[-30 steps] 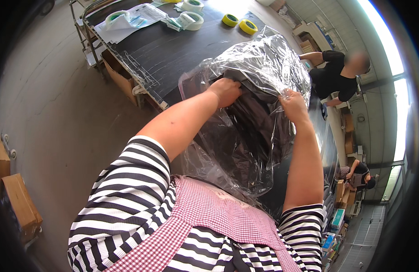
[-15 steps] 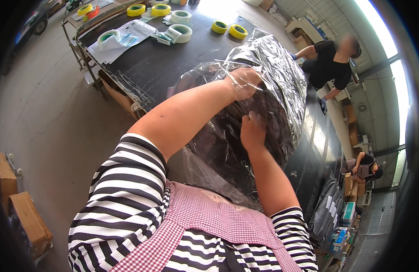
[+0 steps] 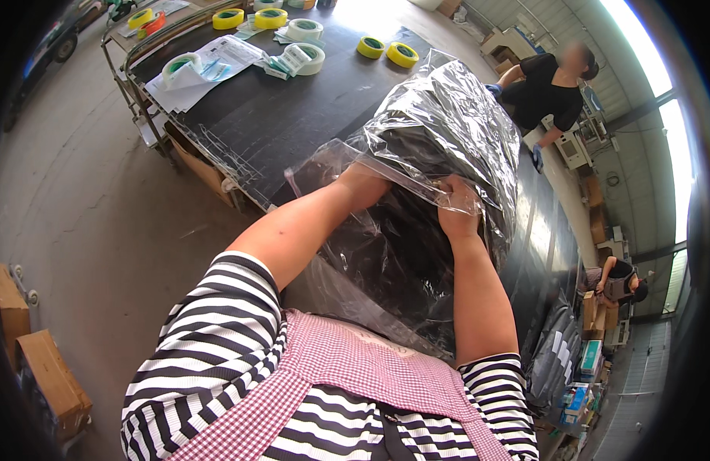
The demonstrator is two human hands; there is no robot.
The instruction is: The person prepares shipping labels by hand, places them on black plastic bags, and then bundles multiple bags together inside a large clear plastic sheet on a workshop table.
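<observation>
A large, crinkled clear plastic bag lies over something dark on the black-topped table, its loose lower part hanging toward my apron. My left hand is closed at the bag's open edge, which crosses over its fingers and partly hides them. Just to its right, my right hand grips the same edge, thumb and fingers pinched on the film. The dark contents show only through the shiny plastic, so their kind is unclear.
Several rolls of yellow tape and white tape stand on the far left of the table beside papers. A co-worker in black stands at the far right side. Cardboard boxes sit on the floor at left.
My left hand has come down and nearer to me, while my right hand has moved up and right to the bag's edge. That edge now stretches between them. The co-worker has shifted slightly left.
</observation>
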